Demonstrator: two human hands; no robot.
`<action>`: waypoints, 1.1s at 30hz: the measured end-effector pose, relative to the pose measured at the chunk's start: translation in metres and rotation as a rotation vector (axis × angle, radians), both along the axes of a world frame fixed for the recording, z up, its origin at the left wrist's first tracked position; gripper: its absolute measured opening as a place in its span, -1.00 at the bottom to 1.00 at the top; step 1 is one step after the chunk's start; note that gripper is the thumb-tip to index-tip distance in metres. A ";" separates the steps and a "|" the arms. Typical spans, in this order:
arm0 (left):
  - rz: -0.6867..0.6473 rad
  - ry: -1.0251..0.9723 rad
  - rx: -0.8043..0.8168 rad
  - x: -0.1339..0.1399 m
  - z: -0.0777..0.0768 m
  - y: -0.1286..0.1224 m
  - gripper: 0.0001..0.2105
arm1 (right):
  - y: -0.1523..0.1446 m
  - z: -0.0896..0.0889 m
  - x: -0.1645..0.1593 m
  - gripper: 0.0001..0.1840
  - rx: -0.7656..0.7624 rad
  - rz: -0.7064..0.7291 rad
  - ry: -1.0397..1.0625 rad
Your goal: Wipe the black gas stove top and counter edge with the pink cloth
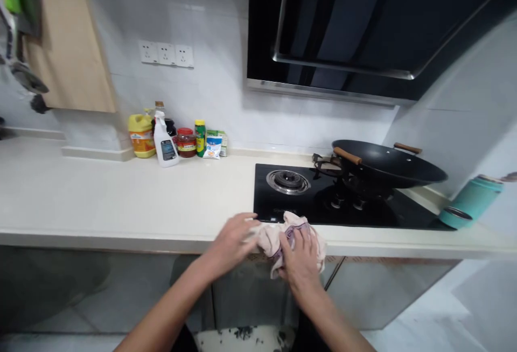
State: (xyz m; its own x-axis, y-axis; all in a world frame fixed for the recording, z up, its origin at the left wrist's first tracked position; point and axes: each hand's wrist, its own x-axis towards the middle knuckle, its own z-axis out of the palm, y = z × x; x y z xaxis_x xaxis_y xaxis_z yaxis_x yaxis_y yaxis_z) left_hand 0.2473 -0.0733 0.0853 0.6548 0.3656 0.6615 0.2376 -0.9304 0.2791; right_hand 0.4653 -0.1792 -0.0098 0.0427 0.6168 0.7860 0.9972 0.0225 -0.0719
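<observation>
A crumpled pink and purple cloth (270,239) lies bunched at the counter's front edge, against the front of the black gas stove (262,195). My right hand (302,257) presses on the cloth from above, its fingers spread and bent into the folds. Part of the cloth hangs over the edge below that hand. At the cloth's left end is my left hand (234,241), fingers apart and loosely curved, the tips by the fabric. Whether those tips touch it I cannot tell.
A black wok (391,160) with wooden handles sits on the right burner. The left burner (288,180) is bare. A teal container (472,201) stands at the right. Along the wall are a white spray bottle (165,144), a yellow jug (142,139) and a red-lidded jar (186,143). Overhead hangs a range hood (343,28).
</observation>
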 end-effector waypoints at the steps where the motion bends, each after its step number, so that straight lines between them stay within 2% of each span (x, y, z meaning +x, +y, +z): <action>1: 0.062 -0.036 0.006 -0.008 0.002 0.014 -0.73 | 0.012 -0.002 -0.013 -0.23 0.016 -0.015 0.001; 5: 0.300 -0.172 0.000 -0.028 0.005 0.060 -0.72 | 0.062 -0.003 -0.075 -0.59 0.053 0.082 -0.085; 8: 0.397 -0.206 -0.149 -0.035 0.001 0.079 -0.64 | 0.090 0.001 -0.115 -0.65 0.096 0.158 -0.190; 10: 0.445 -0.206 -0.311 -0.037 -0.001 0.086 -0.58 | 0.098 0.005 -0.128 -0.67 0.095 0.194 -0.241; 13: 0.533 -0.208 -0.463 -0.039 -0.002 0.090 -0.51 | 0.097 0.011 -0.123 -0.65 0.034 0.239 -0.297; 16: 0.553 -0.151 -0.421 -0.039 -0.002 0.091 -0.52 | 0.087 0.013 -0.100 -0.63 0.055 0.239 -0.353; 20: 0.562 -0.085 -0.354 -0.037 -0.001 0.088 -0.57 | 0.068 0.007 -0.052 -0.61 0.114 0.229 -0.404; 29: 0.662 0.029 -0.427 -0.033 0.008 0.082 -0.57 | -0.009 0.008 0.093 -0.61 0.232 0.099 -0.441; 33: 0.748 0.080 -0.510 -0.030 0.012 0.084 -0.52 | -0.045 0.004 0.158 -0.60 0.160 -0.006 -0.423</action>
